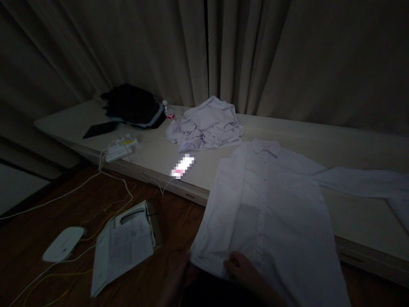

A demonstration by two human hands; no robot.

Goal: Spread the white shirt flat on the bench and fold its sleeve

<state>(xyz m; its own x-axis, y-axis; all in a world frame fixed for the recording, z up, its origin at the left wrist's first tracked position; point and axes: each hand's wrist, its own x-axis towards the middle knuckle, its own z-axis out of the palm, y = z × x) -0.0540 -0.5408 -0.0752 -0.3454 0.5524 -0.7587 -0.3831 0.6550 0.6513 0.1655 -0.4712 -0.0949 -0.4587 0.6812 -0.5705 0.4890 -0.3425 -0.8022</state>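
A white button-up shirt [281, 204] lies front up, its collar on the pale ledge and its lower part hanging over the front edge towards me. The sleeve on the left is folded down along the body, with its cuff near the bottom. The other sleeve stretches out to the right along the ledge. My left hand [182, 273], very dark, is closed at the corner of the folded sleeve's cuff. Beside it, my right hand [241, 268] pinches the shirt's fabric near the cuff, fingers curled. Shadow hides part of the left fingers.
A crumpled white cloth pile [211, 123], a bottle [168, 111], dark folded clothes [131, 102], a power strip [119, 148] and a lit phone [182, 166] lie on the ledge [153, 155]. Cables, a white router [64, 244] and a paper-covered box [128, 243] occupy the wooden floor.
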